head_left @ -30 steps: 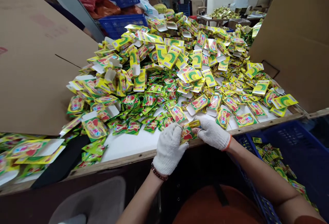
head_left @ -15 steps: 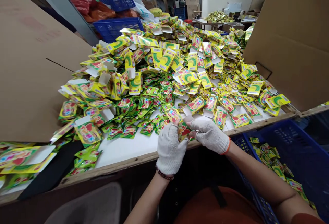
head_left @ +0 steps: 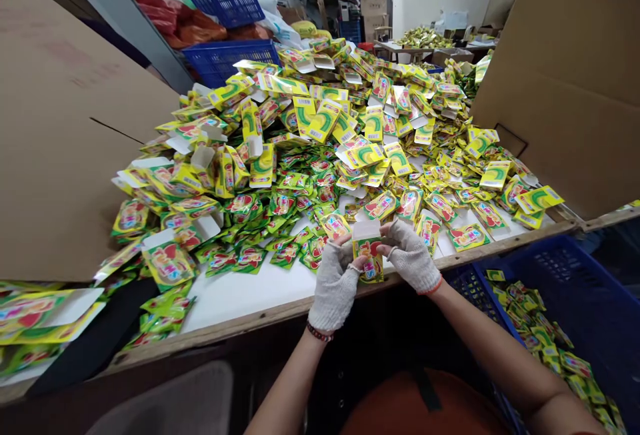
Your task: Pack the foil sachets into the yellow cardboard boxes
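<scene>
Between my hands, above the table's front edge, is a small yellow-green candy box (head_left: 369, 255) with its white top flap raised. My left hand (head_left: 336, 282), in a white glove with bare fingertips, grips the box's left side, thumb across the front. From the right, my right hand (head_left: 411, 256), gloved likewise, pinches the upper right edge between thumb and fingers. Just beyond lie green candy sachets (head_left: 286, 252) and several more boxes (head_left: 380, 205) spread flat. Whether anything is inside the held box cannot be seen.
A high heap of open boxes (head_left: 320, 115) covers the table back. Cardboard panels (head_left: 65, 128) stand at left and right. Below the right edge sits a blue crate (head_left: 575, 282) with packets in it. A wooden strip (head_left: 280, 315) edges the white tabletop.
The candy box has come upright into clear view between my hands, its white flap now showing. My right hand has shifted slightly, and my left hand's thumb now lies over the box front.
</scene>
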`<state>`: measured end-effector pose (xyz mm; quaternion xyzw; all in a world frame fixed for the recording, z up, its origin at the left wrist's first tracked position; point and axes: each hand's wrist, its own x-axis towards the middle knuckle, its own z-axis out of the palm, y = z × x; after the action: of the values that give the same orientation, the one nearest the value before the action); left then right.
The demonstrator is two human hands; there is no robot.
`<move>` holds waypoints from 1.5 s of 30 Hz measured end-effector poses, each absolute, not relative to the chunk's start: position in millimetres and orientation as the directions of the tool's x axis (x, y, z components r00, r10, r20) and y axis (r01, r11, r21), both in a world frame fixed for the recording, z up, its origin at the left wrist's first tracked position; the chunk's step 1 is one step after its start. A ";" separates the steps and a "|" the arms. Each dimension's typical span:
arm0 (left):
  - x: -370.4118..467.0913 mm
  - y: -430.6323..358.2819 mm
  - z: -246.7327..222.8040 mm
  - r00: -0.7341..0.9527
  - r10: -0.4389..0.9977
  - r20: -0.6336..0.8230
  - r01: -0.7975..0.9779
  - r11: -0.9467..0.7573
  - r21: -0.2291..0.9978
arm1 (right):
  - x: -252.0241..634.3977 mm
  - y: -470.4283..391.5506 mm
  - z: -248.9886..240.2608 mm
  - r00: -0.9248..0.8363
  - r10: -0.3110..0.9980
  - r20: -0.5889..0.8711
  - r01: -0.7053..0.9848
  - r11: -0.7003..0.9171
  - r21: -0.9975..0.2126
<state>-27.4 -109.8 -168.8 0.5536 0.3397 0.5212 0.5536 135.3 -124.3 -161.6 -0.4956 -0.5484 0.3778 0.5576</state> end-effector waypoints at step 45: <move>-48.6 -104.7 -155.9 0.338 0.885 0.322 -0.033 -0.331 0.943 | 143.5 -118.5 -104.2 -0.388 0.840 0.378 0.535 0.540 -0.650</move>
<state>-48.6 -104.7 -155.9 0.6616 0.3219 0.4771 0.4807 143.5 -118.5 -104.2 -0.4275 -0.8041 0.2178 0.3510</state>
